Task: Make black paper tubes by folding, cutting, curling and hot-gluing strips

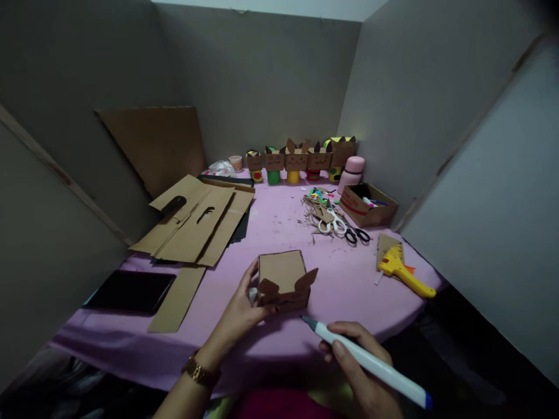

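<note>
A small cardboard box [282,270] with two pointed ears and a drawn face on its front side rests near the table's front edge. My left hand [247,305] grips its left side and front corner, thumb on the face side. In my right hand [360,364] is a thick white marker [371,361] with a grey-green tip and a blue end. The marker's tip points at the box's lower right corner, a little apart from it.
Cardboard sheets [192,224] and a black tablet [131,291] lie left. Scissors [334,224], scraps, an open box [371,209] and a yellow glue gun [404,270] are right. Behind stand several eared box figures [297,160] and a pink bottle [351,173].
</note>
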`<state>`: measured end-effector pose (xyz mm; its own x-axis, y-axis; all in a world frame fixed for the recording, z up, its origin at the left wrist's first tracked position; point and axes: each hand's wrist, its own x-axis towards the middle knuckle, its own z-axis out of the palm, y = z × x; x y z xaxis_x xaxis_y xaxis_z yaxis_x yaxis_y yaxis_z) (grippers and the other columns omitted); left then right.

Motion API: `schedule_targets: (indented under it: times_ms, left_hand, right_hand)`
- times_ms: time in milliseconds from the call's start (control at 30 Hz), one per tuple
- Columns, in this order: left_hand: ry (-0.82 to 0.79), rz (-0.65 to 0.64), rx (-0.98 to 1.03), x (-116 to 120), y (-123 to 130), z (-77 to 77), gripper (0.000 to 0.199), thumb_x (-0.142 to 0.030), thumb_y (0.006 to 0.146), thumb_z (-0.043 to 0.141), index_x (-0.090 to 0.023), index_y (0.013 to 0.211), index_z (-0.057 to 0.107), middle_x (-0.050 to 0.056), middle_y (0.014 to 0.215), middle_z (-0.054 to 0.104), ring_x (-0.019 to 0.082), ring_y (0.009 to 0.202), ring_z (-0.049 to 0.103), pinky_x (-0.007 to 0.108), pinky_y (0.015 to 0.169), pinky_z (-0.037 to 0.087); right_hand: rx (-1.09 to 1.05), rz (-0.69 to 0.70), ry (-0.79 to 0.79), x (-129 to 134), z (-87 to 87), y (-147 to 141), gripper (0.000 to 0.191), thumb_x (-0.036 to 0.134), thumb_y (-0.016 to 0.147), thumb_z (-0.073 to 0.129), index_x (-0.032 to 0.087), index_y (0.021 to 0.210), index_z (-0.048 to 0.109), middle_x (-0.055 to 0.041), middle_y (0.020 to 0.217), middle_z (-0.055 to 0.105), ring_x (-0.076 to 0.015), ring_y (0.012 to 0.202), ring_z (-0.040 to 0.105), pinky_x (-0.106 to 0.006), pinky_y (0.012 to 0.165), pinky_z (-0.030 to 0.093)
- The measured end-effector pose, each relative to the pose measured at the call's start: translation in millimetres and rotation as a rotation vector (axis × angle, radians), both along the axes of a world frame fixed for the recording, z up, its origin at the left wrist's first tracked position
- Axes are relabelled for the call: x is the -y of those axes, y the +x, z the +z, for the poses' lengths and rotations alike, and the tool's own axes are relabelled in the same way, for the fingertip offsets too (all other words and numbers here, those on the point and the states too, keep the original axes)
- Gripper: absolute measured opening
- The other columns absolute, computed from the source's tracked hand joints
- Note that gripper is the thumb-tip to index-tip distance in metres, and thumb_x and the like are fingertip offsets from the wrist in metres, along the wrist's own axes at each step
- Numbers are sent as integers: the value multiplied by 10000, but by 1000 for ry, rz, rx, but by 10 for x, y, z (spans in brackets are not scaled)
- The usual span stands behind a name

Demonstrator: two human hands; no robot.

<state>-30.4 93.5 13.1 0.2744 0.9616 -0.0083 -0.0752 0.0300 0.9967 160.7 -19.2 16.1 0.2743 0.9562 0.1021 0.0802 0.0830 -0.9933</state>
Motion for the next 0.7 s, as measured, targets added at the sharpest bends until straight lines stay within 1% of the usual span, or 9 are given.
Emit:
schedule_targets:
  times_ms: [167,267,333,400,467,533,600,700]
  left_hand:
    - [-5,-60,-21,36,-31,36,1069,-124,600,740,-251,1425,72,144,1399,361,262,1132,502,304,871,453]
    - [-21,-92,-115,30,-62,57,1061,-112,616,704,-271,1425,36,142,1358,403,238,1015,568,310,788,483]
    - [-18,-106,-133,26,-72,77,1028,-116,623,688,-273,1424,63,133,1319,445,228,972,582,320,783,482]
    - [-16,-82,-112,26,-70,98,1014,-140,620,704,-259,1424,98,132,1310,454,241,1014,560,327,819,469]
    - [-23,-27,-94,37,-59,114,1029,-174,593,738,-244,1421,132,136,1313,446,271,1072,526,343,846,461]
    - [-24,19,-86,71,-46,124,1019,-215,569,761,-232,1411,188,132,1290,463,299,1110,497,374,873,450]
    - [-5,51,-60,143,-29,129,954,-258,578,758,-213,1390,259,127,1256,485,307,1151,462,384,919,418]
    - [-26,76,-9,332,17,136,881,-335,613,737,-189,1367,306,134,1226,492,303,1156,457,374,925,414]
  right_hand:
    - [-117,-2,-34,-3,-12,12,241,423,782,576,201,863,622,-31,666,684,-142,588,597,-214,566,471]
    - [-204,9,-38,-15,-17,7,237,418,780,589,197,858,622,-30,660,681,-135,574,584,-211,555,463]
    - [-258,20,-40,-23,-11,4,243,410,784,591,189,882,622,-40,673,686,-136,568,581,-220,554,461]
    - [-312,32,-43,-26,6,0,272,409,792,584,181,936,618,-57,706,696,-140,570,584,-228,546,456]
    - [-363,50,-44,-22,33,-3,295,413,793,583,179,971,614,-69,734,702,-139,577,589,-224,532,445]
    - [-409,65,-48,-11,65,-7,274,403,772,618,186,940,619,-59,728,699,-127,573,584,-213,530,440]
    - [-454,69,-46,8,95,-10,233,377,735,669,196,873,620,-29,672,679,-110,557,569,-199,534,441]
    - [-526,56,-16,47,136,-11,203,361,715,692,204,811,607,10,581,632,-94,528,542,-178,507,427]
